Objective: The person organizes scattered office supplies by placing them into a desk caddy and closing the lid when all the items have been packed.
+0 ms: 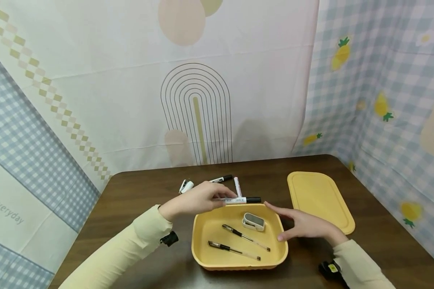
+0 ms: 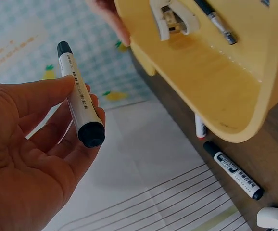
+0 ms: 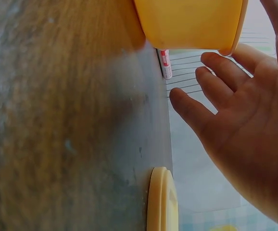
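At the far left of the group on the table, a small white object is seen just beyond the left hand. In that hand the black-capped marker is pinched between the thumb and the curled fingers. Its cap points right, and in the head view it lies across the far rim of the yellow box; how high it is held cannot be told. Behind it, another black-capped marker and a white marker with red print are seen on the table.

Inside the box, two pens are laid aslant, with a white and grey device near the far right corner. If the held marker is to be lowered here, it is judged best carried clear of the rim, turned roughly along the pens, and released low over the bare left part, so that rolling is limited and the device is not struck.

At the right, the fingers of the right hand are spread wide around the box's right side; light steadying there should be enough. Farther right, the yellow lid is laid flat.
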The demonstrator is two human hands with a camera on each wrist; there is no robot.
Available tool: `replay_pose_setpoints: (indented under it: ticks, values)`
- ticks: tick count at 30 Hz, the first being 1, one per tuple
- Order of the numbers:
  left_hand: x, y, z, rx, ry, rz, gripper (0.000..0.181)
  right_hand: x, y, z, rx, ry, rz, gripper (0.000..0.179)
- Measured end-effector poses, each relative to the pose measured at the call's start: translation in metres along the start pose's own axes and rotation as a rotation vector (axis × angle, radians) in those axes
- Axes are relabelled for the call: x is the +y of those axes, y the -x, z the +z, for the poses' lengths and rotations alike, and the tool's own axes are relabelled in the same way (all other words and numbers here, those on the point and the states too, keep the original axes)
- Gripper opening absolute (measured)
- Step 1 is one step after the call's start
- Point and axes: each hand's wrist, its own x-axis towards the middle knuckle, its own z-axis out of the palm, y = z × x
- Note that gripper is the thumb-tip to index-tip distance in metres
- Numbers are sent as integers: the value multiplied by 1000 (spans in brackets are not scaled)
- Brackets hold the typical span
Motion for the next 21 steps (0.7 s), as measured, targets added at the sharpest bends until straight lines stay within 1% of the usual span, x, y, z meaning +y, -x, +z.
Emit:
replay_pose_setpoints:
  ticks: [3, 6, 11, 17, 21]
  values:
    - [0, -3, 4, -38, -10, 0, 28, 0, -1, -1, 5, 8, -12, 90]
    - [-1, -7, 7, -62, -37, 18, 28, -2, -4, -3, 12, 21, -16, 90]
    - [-2, -15, 16, -111, -53, 51, 26, -3, -4, -3, 7, 16, 8, 89]
    - [-4, -26, 27, -167, -39, 44, 26, -3, 0, -1, -6, -8, 30, 89]
    - [-1, -30, 30, -199, -15, 43, 26, -3, 1, -1, 3, 10, 24, 89]
